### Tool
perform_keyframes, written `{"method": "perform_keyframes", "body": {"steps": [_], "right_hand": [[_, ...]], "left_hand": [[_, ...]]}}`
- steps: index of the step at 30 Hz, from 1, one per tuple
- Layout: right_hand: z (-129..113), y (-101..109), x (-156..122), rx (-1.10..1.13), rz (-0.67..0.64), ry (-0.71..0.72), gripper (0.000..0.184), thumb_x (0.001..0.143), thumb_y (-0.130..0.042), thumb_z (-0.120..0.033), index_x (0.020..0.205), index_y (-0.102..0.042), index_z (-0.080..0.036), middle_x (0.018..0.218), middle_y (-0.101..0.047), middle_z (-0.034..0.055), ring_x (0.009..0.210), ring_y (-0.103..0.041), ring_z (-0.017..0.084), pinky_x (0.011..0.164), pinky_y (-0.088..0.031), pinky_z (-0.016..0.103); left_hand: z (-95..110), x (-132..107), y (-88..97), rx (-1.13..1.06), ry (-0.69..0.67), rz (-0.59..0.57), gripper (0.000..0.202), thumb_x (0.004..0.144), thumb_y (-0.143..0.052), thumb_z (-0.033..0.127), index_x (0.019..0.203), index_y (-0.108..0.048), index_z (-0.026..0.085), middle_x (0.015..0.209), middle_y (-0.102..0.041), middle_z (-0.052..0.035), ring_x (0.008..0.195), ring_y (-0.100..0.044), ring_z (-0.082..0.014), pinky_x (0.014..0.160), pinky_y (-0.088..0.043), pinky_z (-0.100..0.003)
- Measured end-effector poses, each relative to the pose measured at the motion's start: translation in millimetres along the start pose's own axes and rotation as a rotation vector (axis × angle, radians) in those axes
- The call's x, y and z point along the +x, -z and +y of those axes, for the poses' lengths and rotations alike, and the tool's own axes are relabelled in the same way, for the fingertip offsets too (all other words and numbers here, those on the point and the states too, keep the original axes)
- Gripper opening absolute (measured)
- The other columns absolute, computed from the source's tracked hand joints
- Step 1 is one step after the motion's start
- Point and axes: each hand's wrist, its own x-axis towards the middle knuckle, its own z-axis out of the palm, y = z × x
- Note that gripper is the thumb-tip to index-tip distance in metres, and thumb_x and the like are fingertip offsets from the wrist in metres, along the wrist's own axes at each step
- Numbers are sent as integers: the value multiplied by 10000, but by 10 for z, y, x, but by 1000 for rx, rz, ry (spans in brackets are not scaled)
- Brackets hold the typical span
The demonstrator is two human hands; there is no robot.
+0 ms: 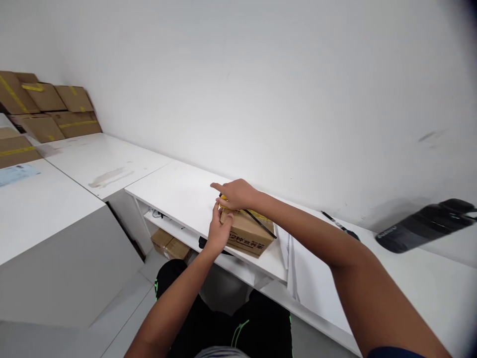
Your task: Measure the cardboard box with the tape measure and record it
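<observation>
Right arm (357,268) by brown, dark-lettered box (248,234)

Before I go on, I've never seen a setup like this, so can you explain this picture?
There is no machine: a person works with two bare hands, seen by one camera on their head, looking forward and down. On the white table sits a printed cardboard box, a black strip along its top. The left hand touches the box's left end; the right hand bends over a small yellow object, mostly hidden by fingers, so the exact grip is unclear. A dark bottle is to the right; taped cartons are stacked far left.
</observation>
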Motion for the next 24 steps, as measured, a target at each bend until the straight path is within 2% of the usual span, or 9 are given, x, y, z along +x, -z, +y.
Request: {"method": "perform_keyframes", "body": {"steps": [3, 7, 13, 17, 20, 24], "right_hand": [[65, -4, -113, 11, 28, 11, 489, 925, -403, -430, 1354, -442, -200, 959, -726, 98, 761, -662, 256, 559, -329, 300], [188, -9, -387, 9, 5, -61, 500, 926, -390, -444, 1355, -428, -190, 879, -730, 80, 725, -657, 247, 534, -289, 293], [390, -132, -1170, 54, -39, -269, 467, 923, -383, -471, 1309, -445, -215, 881, -725, 82, 693, -644, 234, 528, -279, 279], [377, -189, -1608, 56, -67, -387, 478, 916, -379, -464, 1317, -430, -210, 908, -720, 83, 695, -641, 225, 522, -264, 269], [362, -186, -1730, 64, -69, -418, 501, 913, -385, -477, 1335, -418, -208, 885, -717, 77, 685, -637, 218, 518, -248, 262], [420, -119, -1654, 102, -36, -445, 592, 907, -397, -526, 1411, -352, -218, 819, -717, 50, 641, -630, 210, 509, -241, 260]], "left_hand": [[30, -25, 6, 16, -12, 12, 547, 908, -488, 410, 1433, -388, 289, 1381, -549, -49, 1225, -540, -240, 1041, -410, -385], [86, 41, 67, 38, 8, -14, 497, 895, -511, 420, 1368, -507, 267, 1436, -505, -44, 1302, -477, -268, 1083, -377, -399], [121, 88, 110, 34, 45, -43, 499, 882, -520, 390, 1366, -524, 269, 1368, -575, -33, 1225, -547, -262, 1034, -433, -377], [126, 97, 109, 30, 52, -35, 505, 880, -526, 385, 1365, -526, 245, 1359, -585, -38, 1238, -537, -265, 1043, -425, -371], [103, 144, 120, 39, 27, -18, 500, 878, -529, 369, 1355, -536, 220, 1376, -569, -50, 1262, -516, -263, 1074, -397, -373], [68, 185, 118, 45, -1, -12, 494, 876, -527, 371, 1344, -544, 214, 1391, -556, -51, 1283, -498, -262, 1089, -383, -373]]}}
